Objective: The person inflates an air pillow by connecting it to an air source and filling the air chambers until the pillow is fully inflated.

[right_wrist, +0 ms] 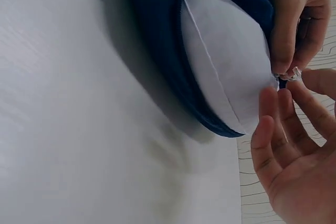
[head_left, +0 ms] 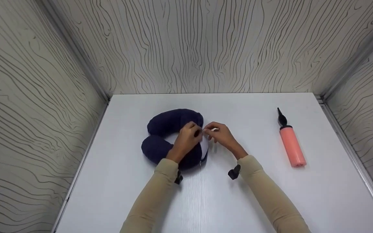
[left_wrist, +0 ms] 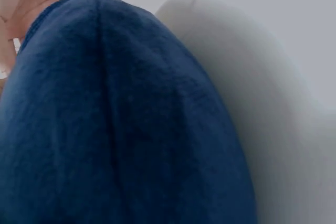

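Note:
A navy U-shaped neck pillow (head_left: pixel 163 121) lies on the table. Along its right side the zipped cover gapes, showing a white inner pillow (right_wrist: pixel 220 51) with a small clear valve (right_wrist: pixel 296 74) at its edge. My left hand (head_left: pixel 186 139) reaches across the pillow and pinches the white edge at the base of the valve. Thumb and forefinger of my right hand (head_left: pixel 220 134) pinch the clear valve, while its other fingers lie loosely curled beside the inner pillow. In the left wrist view, the blue fabric (left_wrist: pixel 126 108) hides most of the hands' work.
A pink hand pump (head_left: pixel 292 147) with a black nozzle lies on the right side of the white table (head_left: pixel 92 194). Wood-patterned panels (head_left: pixel 189 48) enclose the table at the back and both sides.

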`<state>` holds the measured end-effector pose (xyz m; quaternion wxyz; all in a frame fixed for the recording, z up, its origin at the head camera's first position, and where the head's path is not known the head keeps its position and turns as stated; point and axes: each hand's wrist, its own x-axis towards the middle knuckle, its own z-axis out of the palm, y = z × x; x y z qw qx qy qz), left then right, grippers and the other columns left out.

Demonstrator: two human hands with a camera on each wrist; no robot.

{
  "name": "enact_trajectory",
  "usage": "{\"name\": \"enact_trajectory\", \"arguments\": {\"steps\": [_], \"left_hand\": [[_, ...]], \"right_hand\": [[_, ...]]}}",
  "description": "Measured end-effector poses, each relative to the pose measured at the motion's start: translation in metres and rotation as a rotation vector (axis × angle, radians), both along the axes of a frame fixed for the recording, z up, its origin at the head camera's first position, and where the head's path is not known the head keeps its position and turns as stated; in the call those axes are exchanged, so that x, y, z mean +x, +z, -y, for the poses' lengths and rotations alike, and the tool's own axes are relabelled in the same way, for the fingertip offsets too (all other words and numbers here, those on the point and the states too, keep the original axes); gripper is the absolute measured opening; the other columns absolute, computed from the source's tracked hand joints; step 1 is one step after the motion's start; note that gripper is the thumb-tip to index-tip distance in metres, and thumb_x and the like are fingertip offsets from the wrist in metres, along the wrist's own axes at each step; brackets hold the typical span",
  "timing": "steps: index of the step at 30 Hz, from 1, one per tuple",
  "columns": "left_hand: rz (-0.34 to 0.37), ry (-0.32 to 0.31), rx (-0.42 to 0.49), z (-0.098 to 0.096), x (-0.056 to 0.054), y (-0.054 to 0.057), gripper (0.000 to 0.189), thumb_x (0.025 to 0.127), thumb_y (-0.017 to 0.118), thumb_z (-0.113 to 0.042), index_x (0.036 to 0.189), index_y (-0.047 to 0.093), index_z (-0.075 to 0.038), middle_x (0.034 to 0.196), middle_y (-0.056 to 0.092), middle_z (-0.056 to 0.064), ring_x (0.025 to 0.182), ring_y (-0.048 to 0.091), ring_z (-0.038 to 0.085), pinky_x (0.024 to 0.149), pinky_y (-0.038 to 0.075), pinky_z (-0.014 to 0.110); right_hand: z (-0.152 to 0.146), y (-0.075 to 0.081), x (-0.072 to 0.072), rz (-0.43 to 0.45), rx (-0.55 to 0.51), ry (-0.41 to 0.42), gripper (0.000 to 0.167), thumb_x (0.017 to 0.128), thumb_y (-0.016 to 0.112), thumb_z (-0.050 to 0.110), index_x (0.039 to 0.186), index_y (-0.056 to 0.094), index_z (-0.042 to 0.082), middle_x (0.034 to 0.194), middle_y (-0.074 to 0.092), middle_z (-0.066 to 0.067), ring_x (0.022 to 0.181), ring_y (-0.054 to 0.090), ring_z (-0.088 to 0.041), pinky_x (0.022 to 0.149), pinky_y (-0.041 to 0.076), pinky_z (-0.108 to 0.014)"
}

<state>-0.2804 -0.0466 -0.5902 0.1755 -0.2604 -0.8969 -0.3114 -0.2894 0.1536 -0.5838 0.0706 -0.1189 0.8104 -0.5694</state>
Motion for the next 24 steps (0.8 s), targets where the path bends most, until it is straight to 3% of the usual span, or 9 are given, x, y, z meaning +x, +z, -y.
{"name": "enact_trajectory", "arguments": {"steps": [5,16,24], "left_hand": [[0.002,-0.013,-0.014,-0.001,0.001,0.001,0.014,0.095,0.077,-0.007,0.108,0.079,-0.002,0.106,0.07,0.011,0.098,0.071,0.025,0.086,0.064,0.034],[-0.01,-0.007,-0.027,-0.003,0.003,-0.001,0.013,0.094,0.078,-0.007,0.107,0.079,-0.003,0.106,0.07,0.01,0.098,0.072,0.024,0.085,0.064,0.032],[-0.029,-0.015,0.001,-0.004,0.003,-0.003,0.011,0.093,0.078,-0.004,0.104,0.079,-0.003,0.103,0.069,0.01,0.095,0.072,0.023,0.081,0.064,0.03]], "right_hand": [[0.0,0.001,-0.001,0.074,0.004,0.014,0.025,0.101,0.074,0.026,0.116,0.076,0.006,0.108,0.077,-0.012,0.078,0.07,-0.021,0.058,0.053,-0.027],[0.006,0.005,-0.004,0.191,-0.012,-0.024,0.021,0.097,0.072,0.02,0.105,0.08,0.002,0.092,0.075,-0.004,0.07,0.062,-0.018,0.057,0.051,-0.026],[0.011,0.006,-0.004,0.185,0.0,-0.049,0.016,0.092,0.067,0.015,0.09,0.078,0.004,0.075,0.067,0.002,0.061,0.056,-0.013,0.055,0.05,-0.03]]}}
